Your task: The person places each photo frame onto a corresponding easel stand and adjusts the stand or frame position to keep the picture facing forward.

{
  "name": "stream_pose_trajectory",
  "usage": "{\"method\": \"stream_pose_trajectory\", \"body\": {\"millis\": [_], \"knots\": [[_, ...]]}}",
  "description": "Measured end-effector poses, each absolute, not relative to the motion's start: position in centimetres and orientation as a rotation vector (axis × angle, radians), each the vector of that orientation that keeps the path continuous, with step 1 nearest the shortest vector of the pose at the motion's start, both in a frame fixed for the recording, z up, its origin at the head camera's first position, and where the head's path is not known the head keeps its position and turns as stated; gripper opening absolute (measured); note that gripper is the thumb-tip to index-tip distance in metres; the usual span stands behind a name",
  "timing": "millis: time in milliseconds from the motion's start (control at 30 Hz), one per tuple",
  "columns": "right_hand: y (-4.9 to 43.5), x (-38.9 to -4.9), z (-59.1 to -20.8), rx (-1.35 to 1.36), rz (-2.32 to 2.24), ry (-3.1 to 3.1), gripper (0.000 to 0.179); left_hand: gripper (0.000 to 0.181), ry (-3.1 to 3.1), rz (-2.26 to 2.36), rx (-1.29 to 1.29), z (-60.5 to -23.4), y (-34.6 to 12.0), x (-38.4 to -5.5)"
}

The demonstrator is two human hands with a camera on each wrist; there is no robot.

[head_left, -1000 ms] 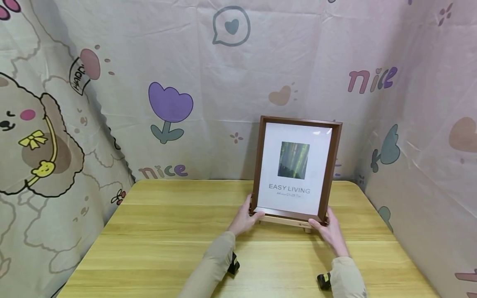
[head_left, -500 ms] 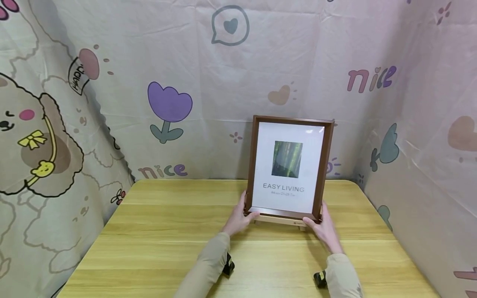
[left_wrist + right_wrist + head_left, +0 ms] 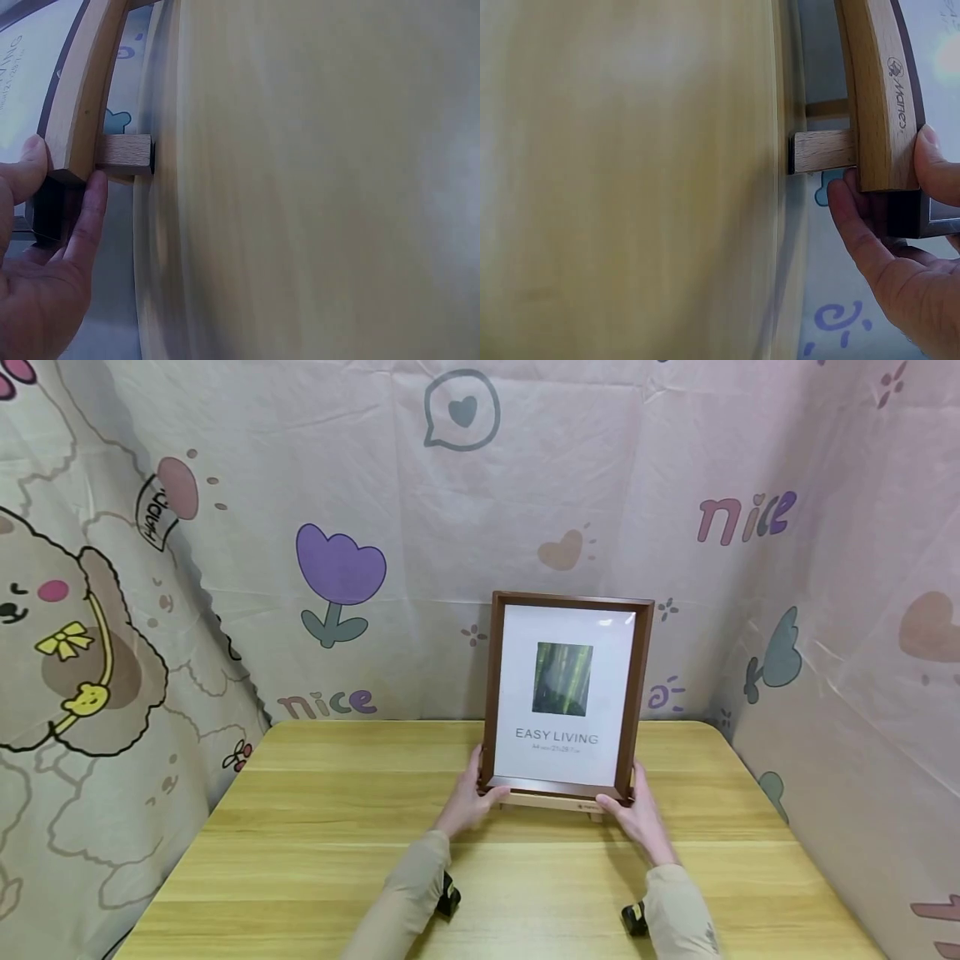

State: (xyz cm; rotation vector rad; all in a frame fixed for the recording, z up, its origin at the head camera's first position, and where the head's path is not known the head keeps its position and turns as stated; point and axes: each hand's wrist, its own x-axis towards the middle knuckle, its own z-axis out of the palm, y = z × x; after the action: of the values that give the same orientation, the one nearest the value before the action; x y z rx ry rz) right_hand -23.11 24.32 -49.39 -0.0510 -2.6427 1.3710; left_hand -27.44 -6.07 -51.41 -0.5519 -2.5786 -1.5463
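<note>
A brown picture frame (image 3: pixel 562 777) with a white "EASY LIVING" insert stands upright on a small wooden easel (image 3: pixel 543 802), right of centre in the head view. My left hand (image 3: pixel 463 802) grips the lower left corner, thumb in front, other fingers around the side and behind. At the lower right corner my right hand (image 3: pixel 637 817) grips in the same way. Both wrist views show fingertips right at the ends of the easel's ledge (image 3: pixel 881 97), which bears a printed logo. A short easel leg (image 3: pixel 126 154) with a dark foot reaches down close to the table.
The light wood-grain table (image 3: pixel 337 827) extends around the easel. A patterned cloth (image 3: pixel 465 527) hangs behind it and along both sides. Each sleeved wrist carries a small black camera (image 3: pixel 448 897).
Both hands have shifted the picture frame and easel together to the left, and the frame now faces more squarely forward. Their grip looks the same throughout.
</note>
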Motion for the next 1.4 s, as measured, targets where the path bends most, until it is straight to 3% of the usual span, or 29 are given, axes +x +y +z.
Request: {"method": "stream_pose_trajectory", "body": {"millis": [1400], "knots": [[20.1,-24.1,-49.6,0.036,1.394,-2.638,0.089,0.097,-2.641,-1.572,-0.326,-50.7,-10.4,-25.8]]}}
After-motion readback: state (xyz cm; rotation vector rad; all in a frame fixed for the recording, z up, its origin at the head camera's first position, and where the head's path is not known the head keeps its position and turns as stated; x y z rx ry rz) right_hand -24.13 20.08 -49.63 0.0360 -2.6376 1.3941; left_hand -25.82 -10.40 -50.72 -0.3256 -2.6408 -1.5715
